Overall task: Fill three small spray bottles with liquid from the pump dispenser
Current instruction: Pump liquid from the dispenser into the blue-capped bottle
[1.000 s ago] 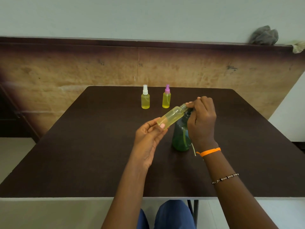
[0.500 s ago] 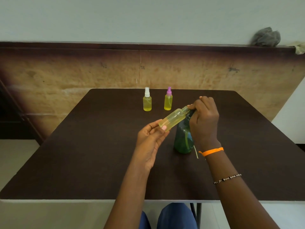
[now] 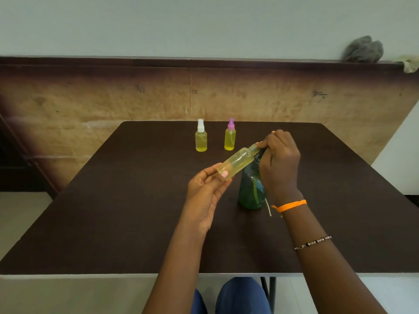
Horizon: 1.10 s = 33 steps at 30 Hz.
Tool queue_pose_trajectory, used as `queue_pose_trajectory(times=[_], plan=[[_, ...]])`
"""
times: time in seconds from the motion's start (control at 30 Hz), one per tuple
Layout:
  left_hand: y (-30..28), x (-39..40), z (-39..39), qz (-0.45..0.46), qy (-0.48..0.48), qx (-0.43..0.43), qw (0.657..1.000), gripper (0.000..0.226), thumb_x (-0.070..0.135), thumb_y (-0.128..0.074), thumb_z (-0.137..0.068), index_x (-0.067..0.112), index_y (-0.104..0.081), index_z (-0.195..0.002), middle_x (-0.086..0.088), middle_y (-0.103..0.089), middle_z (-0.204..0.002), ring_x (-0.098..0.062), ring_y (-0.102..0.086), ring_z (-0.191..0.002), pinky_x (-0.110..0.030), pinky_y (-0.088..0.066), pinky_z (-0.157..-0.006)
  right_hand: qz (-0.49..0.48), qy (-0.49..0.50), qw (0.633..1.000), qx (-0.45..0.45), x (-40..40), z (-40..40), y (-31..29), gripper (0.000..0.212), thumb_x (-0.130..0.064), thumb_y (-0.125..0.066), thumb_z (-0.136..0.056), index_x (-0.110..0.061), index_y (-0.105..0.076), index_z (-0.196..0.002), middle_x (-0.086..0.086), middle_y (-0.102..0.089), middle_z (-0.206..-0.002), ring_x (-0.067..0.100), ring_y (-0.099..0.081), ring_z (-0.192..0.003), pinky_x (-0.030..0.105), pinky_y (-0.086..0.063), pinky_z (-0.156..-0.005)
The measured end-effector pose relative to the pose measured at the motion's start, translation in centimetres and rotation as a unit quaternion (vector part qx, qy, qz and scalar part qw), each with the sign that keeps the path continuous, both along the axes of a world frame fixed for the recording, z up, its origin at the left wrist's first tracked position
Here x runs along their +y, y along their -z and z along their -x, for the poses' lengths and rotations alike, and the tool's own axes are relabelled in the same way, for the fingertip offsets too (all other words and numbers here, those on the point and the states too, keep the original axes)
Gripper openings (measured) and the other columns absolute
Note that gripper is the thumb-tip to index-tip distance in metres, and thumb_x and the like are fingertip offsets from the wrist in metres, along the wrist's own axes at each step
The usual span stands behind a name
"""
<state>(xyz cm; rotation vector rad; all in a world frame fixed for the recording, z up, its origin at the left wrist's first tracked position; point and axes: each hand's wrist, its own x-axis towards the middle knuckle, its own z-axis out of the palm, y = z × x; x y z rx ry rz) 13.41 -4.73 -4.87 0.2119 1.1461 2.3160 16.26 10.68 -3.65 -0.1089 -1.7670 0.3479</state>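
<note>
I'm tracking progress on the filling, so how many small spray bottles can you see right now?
3. The white-capped bottle and the pink-capped bottle stand side by side at the table's far end; the uncapped bottle is tilted in the left hand, its neck by the right hand.

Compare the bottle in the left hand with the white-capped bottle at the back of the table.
The held bottle is tilted in the left hand, its open neck at the green dispenser; the white-capped bottle stands upright on the table. The held bottle has no spray cap; the white-capped one does. Its liquid looks paler. Both are small, clear and hold yellow liquid.
</note>
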Motion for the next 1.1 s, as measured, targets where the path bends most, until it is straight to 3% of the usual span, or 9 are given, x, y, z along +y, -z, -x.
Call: queue_pose_trajectory(times=[0.13,0.2,0.37,0.5,0.77,0.97,1.1], plan=[[0.3,0.2,0.2,0.003,-0.006,-0.005,1.0,0.023,-0.003,-0.057,-0.086,0.004,-0.059,-0.108,-0.013,-0.068,-0.106,-0.021,-0.065,-0.103,-0.023,-0.055,-0.083,0.012,0.016,0.999,0.046,-0.3,0.2,2.0,0.028,0.01,-0.039,-0.084,0.007,-0.066,-0.076,0.018,-0.056,-0.073,0.026,-0.05,-0.07,0.039,-0.051,-0.084],[0.4,0.2,0.2,0.006,-0.007,-0.007,1.0,0.025,-0.003,-0.056,-0.087,0.003,-0.058,-0.11,-0.013,-0.067,-0.107,-0.02,-0.065,-0.103,-0.023,-0.055,-0.083,0.02,0.023,0.998,0.052,-0.4,0.6,2.5,0.028,0.012,-0.039,-0.083,0.008,-0.066,-0.078,0.019,-0.056,-0.073,0.025,-0.05,-0.072,0.041,-0.051,-0.087],[0.2,0.1,0.1,0.003,-0.003,-0.001,1.0,0.025,-0.003,-0.057,-0.086,0.003,-0.058,-0.111,-0.014,-0.067,-0.108,-0.021,-0.065,-0.104,-0.023,-0.055,-0.083,0.007,0.024,0.999,0.028,-0.6,0.1,1.2,0.03,0.007,-0.036,-0.082,0.006,-0.064,-0.072,0.018,-0.057,-0.071,0.031,-0.053,-0.072,0.034,-0.047,-0.079],[0.3,0.1,0.1,-0.003,-0.004,0.002,1.0,0.026,-0.002,-0.057,-0.086,0.003,-0.057,-0.111,-0.013,-0.067,-0.109,-0.021,-0.065,-0.104,-0.021,-0.056,-0.08,0.002,0.014,1.0,0.016,-0.5,0.2,0.4,0.03,0.007,-0.034,-0.078,0.004,-0.062,-0.067,0.016,-0.053,-0.067,0.023,-0.043,-0.075,0.032,-0.044,-0.07],[0.7,0.2,0.1,-0.003,-0.007,-0.006,1.0,0.022,-0.003,-0.057,-0.086,0.005,-0.059,-0.105,-0.012,-0.068,-0.106,-0.02,-0.066,-0.101,-0.021,-0.056,-0.079,0.019,0.017,0.998,0.06,-0.3,0.9,2.3,0.028,0.01,-0.038,-0.083,0.006,-0.063,-0.071,0.017,-0.054,-0.069,0.024,-0.043,-0.072,0.036,-0.049,-0.085],[0.4,0.2,-0.1,-0.008,-0.011,-0.001,1.0,0.021,-0.003,-0.058,-0.085,0.007,-0.06,-0.103,-0.011,-0.068,-0.105,-0.019,-0.066,-0.1,-0.022,-0.056,-0.08,-0.007,0.007,1.0,0.028,0.1,0.4,1.2,0.028,0.008,-0.036,-0.082,0.003,-0.059,-0.066,0.015,-0.05,-0.067,0.022,-0.04,-0.071,0.037,-0.044,-0.066],[0.6,0.3,-0.1,-0.006,-0.01,-0.003,1.0,0.022,-0.004,-0.058,-0.084,0.007,-0.059,-0.104,-0.012,-0.068,-0.106,-0.02,-0.066,-0.102,-0.023,-0.056,-0.082,0.018,0.007,0.998,0.058,0.1,0.7,2.1,0.03,0.01,-0.037,-0.082,0.006,-0.064,-0.072,0.017,-0.053,-0.068,0.022,-0.043,-0.071,0.038,-0.05,-0.082]])
